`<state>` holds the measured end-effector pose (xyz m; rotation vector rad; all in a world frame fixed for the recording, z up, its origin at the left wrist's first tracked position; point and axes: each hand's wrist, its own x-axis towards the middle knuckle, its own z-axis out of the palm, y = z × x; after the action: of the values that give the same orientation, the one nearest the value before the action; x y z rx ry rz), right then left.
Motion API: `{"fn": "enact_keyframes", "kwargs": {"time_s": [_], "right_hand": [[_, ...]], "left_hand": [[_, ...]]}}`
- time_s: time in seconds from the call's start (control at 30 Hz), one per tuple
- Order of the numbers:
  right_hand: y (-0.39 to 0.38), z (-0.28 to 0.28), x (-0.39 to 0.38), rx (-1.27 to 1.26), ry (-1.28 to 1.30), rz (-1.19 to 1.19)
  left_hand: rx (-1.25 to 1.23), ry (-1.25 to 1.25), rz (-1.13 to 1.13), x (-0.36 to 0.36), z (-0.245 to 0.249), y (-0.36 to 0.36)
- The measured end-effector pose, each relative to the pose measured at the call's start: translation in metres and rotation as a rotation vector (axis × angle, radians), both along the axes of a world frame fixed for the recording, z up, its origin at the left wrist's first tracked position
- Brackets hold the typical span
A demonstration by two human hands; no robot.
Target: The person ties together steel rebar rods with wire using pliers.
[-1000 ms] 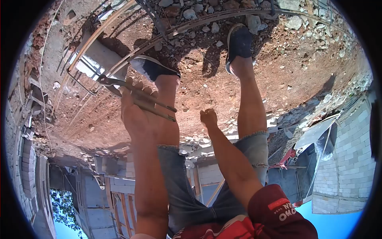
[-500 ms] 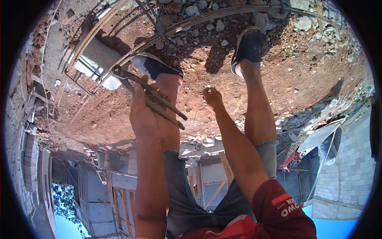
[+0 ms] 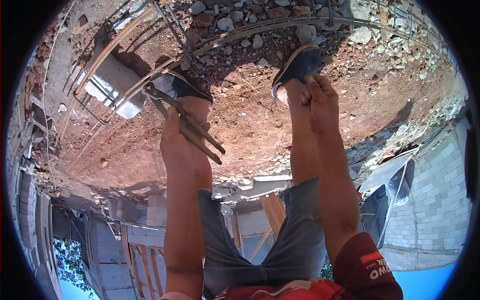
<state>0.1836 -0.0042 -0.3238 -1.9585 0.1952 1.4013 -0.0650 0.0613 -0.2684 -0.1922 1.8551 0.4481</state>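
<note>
My left hand [image 3: 175, 135] is wrapped round a pair of pincers [image 3: 200, 131]. The jaws point up and left, close to the long steel rebar [image 3: 150, 75], and the two handles spread a little apart toward the lower right. Held in front of my right shin, my right hand [image 3: 321, 100] has its fingers curled together in a pinch. Whatever lies between those fingertips, if anything, is too small to tell. A square steel stirrup [image 3: 92, 107] hangs around the bars left of the pincers.
My shoes [image 3: 300, 62] stand on reddish soil beside the rebar. Broken stones [image 3: 225, 24] lie along the far side. A pale concrete block [image 3: 127, 105] sits under the bars at the left. Behind me are a block wall [image 3: 425, 210] and timber props [image 3: 272, 215].
My right hand has moved right and farther out, from between my legs to in front of my right shin. The pincers stay in my left hand, shifted slightly left in view.
</note>
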Motion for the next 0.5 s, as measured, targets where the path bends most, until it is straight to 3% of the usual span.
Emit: {"fn": "enact_keyframes", "kwargs": {"time_s": [0.23, 0.33, 0.4, 0.43, 0.47, 0.5], "right_hand": [[-0.013, -0.003, 0.068, -0.022, -0.131, -0.007], [0.007, 0.012, 0.054, -0.333, -0.73, 0.287], [-0.011, 0.017, 0.02, -0.267, -1.127, 0.718], [-0.021, 0.017, -0.009, -0.193, -1.112, 0.8], [-0.034, 0.017, -0.038, -0.121, -0.985, 0.989], [-0.053, 0.006, -0.071, -0.138, -0.764, 1.0]], "left_hand": [[-0.016, -0.05, 0.048, -0.01, -0.007, -0.011], [-0.006, -0.071, 0.049, -0.01, -0.005, -0.009], [-0.005, -0.072, 0.075, -0.011, -0.004, -0.007], [-0.011, -0.073, 0.098, -0.012, -0.004, -0.006], [-0.012, -0.073, 0.093, -0.014, -0.004, -0.006], [-0.017, -0.073, 0.105, -0.017, -0.005, -0.006]]}}
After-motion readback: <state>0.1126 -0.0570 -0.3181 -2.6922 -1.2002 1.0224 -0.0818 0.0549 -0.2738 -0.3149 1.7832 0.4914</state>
